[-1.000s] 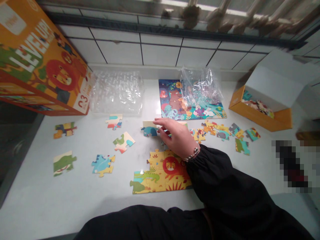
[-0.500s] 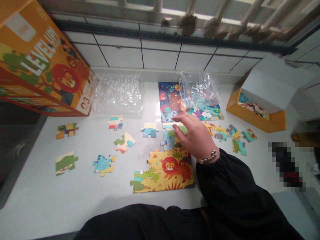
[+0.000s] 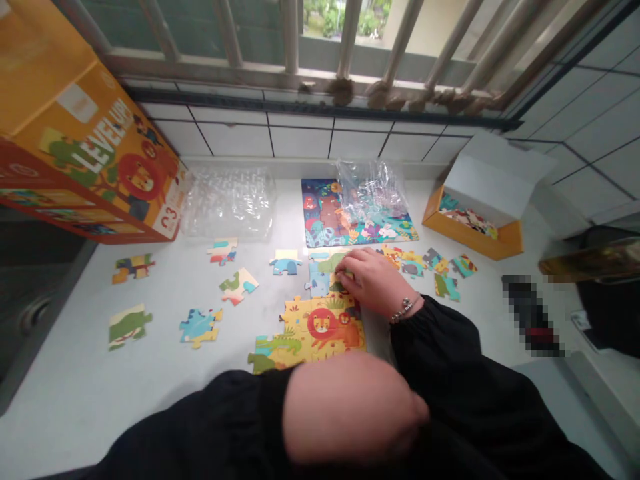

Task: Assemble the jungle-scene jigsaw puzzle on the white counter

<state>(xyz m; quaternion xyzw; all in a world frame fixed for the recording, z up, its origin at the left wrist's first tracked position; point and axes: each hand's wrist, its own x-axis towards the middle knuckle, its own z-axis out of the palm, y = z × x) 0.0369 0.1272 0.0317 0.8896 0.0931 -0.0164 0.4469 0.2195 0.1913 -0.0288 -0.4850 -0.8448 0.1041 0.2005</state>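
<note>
A white bench (image 3: 165, 300) runs across my view, with white tiles (image 3: 300, 137) behind it and a barred window (image 3: 290, 40) above, greenery showing outside. At its left end I have a tall orange box (image 3: 120, 160) with a lion on it, then bubble wrap (image 3: 227, 203), a dark-blue picture (image 3: 320, 213) partly under a clear bag (image 3: 373, 190), and a small open box (image 3: 450, 230) with pieces inside.

In front, loose pieces (image 3: 130, 327) lie scattered on the left, a blue one (image 3: 286, 268) just beside the puzzle's top. The puzzle (image 3: 300, 320) sits flat mid-bench, part-built: cream, green and pale blue above, yellow below with a crocodile at left and a red-maned lion further right; its left edge is ragged. My left hand (image 3: 350, 407) is a blur over its near edge, fingers unreadable, so I can't tell its grip. My right hand (image 3: 373, 280) has bent fingers, narrowly spaced, at the upper right; I can't tell whether they pinch anything. More pieces (image 3: 411, 265) cluster right of it.
</note>
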